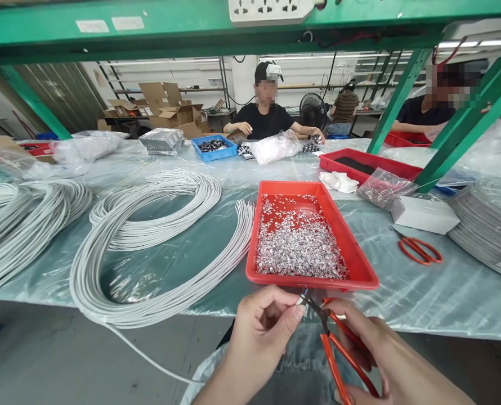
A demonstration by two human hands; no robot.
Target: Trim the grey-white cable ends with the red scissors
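Observation:
My left hand (269, 323) pinches the end of a white cable (302, 298) between thumb and fingers, just in front of a red tray (313, 281). Small silvery metal pieces (301, 247) lie heaped in that tray. Orange-handled scissors (327, 329) are held in my right hand (368, 337), their handles spread and their dark blades touching or very near the cable end. To the left, a large coil of white cable (94, 281) lies on the table, and one strand hangs from it over the front edge toward my left forearm.
A second pair of orange-handled scissors (419, 250) and a white box (423, 215) lie at the right. More cable coils (35, 219) are at the far left. Behind stand a blue tray (214, 149) and another red tray (368, 166). A person (267, 115) sits opposite. Green posts (402, 95) rise at the right.

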